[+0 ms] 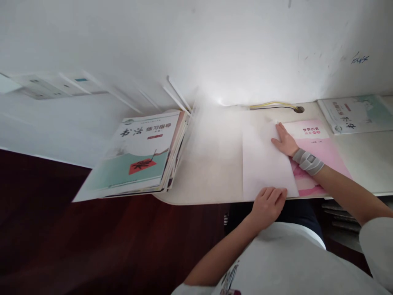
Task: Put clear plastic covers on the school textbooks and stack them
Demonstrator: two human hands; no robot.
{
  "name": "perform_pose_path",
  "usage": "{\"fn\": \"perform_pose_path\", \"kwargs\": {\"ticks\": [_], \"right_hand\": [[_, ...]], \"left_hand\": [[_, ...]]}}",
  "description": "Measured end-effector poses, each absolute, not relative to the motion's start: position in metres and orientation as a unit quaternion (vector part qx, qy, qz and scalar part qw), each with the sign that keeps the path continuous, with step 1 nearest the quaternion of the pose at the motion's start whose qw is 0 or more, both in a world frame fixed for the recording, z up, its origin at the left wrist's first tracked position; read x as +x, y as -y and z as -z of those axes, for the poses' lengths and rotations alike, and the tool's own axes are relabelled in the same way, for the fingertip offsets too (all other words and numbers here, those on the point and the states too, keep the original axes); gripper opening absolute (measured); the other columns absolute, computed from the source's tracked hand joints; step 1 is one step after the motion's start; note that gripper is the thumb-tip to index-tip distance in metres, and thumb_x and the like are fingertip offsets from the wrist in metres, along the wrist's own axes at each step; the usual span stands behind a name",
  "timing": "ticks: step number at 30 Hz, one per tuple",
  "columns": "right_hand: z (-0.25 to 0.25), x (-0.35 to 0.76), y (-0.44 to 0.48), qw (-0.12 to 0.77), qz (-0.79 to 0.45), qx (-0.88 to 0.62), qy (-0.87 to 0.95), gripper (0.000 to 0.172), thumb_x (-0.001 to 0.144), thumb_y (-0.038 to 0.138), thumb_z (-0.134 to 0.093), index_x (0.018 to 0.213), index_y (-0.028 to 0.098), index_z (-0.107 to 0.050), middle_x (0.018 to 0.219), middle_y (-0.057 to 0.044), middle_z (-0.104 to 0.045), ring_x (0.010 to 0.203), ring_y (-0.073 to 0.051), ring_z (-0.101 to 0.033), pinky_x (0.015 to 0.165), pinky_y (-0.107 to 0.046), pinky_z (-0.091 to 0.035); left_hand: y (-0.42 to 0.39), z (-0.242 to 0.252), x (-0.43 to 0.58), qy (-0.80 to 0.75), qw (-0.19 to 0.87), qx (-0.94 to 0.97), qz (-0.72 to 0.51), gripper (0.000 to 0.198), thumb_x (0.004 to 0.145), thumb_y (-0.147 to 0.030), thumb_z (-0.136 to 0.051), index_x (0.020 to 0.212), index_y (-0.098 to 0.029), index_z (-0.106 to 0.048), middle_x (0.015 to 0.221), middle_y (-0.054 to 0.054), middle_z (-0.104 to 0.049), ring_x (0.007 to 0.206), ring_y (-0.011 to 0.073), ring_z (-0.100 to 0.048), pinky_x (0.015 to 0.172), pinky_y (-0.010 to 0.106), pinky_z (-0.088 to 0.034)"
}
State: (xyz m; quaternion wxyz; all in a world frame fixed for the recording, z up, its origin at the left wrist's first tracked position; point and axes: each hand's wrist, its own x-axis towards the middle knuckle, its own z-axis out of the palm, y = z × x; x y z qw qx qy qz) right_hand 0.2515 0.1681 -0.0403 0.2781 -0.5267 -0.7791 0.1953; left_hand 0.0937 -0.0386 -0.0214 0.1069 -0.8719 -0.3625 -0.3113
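A pink book (322,157) with Chinese characters lies on the desk, and a plain white sheet (260,164) covers its left part. Whether the sheet is loose or belongs to the book I cannot tell. My right hand (286,140), with a grey brace on its wrist, rests flat on the sheet's upper right side, fingers stretched and thumb apart. At the desk's front edge, my left hand (270,205) has its fingers bent over the sheet's near edge; its thumb is mostly hidden.
A stack of books (144,151) stands at the left end of the pale desk (211,176), jutting past its edge. Another green-and-white book (359,114) lies at the back right. Yellow and black wires run to a cable hole (299,109) by the white wall.
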Motion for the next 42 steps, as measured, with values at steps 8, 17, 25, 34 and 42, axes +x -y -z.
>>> {"fn": "perform_pose_path", "kwargs": {"ticks": [8, 17, 25, 34, 42], "right_hand": [[0.030, 0.241, -0.160, 0.265, -0.183, -0.504, 0.801, 0.089, 0.078, 0.073, -0.036, 0.142, 0.012, -0.031, 0.152, -0.015, -0.020, 0.141, -0.033, -0.012, 0.114, -0.051, -0.017], [0.033, 0.255, -0.169, 0.301, -0.197, -0.538, 0.762, 0.080, 0.078, 0.053, -0.048, 0.143, 0.011, -0.027, 0.151, -0.015, -0.023, 0.139, -0.030, -0.021, 0.113, -0.049, -0.020], [0.024, 0.243, -0.156, 0.281, -0.203, -0.493, 0.798, 0.081, 0.079, 0.065, -0.042, 0.139, 0.011, -0.037, 0.150, -0.014, -0.026, 0.140, -0.028, -0.018, 0.115, -0.046, -0.019], [0.022, 0.246, -0.155, 0.273, -0.212, -0.452, 0.822, 0.091, 0.078, 0.075, -0.030, 0.141, 0.010, -0.034, 0.150, -0.015, -0.026, 0.140, -0.027, -0.019, 0.115, -0.045, -0.020], [0.023, 0.242, -0.153, 0.246, -0.160, -0.437, 0.850, 0.087, 0.079, 0.072, -0.036, 0.139, 0.009, -0.038, 0.149, -0.017, -0.029, 0.139, -0.032, -0.019, 0.113, -0.052, -0.020]], "left_hand": [[0.046, 0.023, 0.081, 0.390, 0.122, -0.854, 0.322, 0.020, 0.085, -0.016, -0.058, 0.105, -0.014, -0.057, 0.079, 0.002, -0.060, 0.078, 0.0135, -0.054, 0.072, 0.028, -0.039], [0.037, 0.016, 0.087, 0.412, 0.111, -0.853, 0.301, 0.012, 0.086, -0.013, -0.052, 0.096, -0.016, -0.059, 0.077, 0.002, -0.059, 0.076, 0.0137, -0.054, 0.073, 0.029, -0.040], [0.048, 0.019, 0.077, 0.402, 0.118, -0.862, 0.285, 0.013, 0.086, -0.012, -0.052, 0.097, -0.014, -0.059, 0.076, 0.002, -0.059, 0.073, 0.0133, -0.053, 0.070, 0.028, -0.040], [0.047, 0.012, 0.071, 0.431, 0.132, -0.831, 0.325, 0.012, 0.083, -0.010, -0.055, 0.091, -0.017, -0.060, 0.075, 0.002, -0.060, 0.074, 0.0137, -0.053, 0.070, 0.028, -0.038], [0.044, 0.025, 0.087, 0.407, 0.104, -0.857, 0.299, 0.009, 0.085, -0.013, -0.053, 0.090, -0.016, -0.059, 0.075, 0.003, -0.057, 0.073, 0.0135, -0.053, 0.069, 0.027, -0.041]]}}
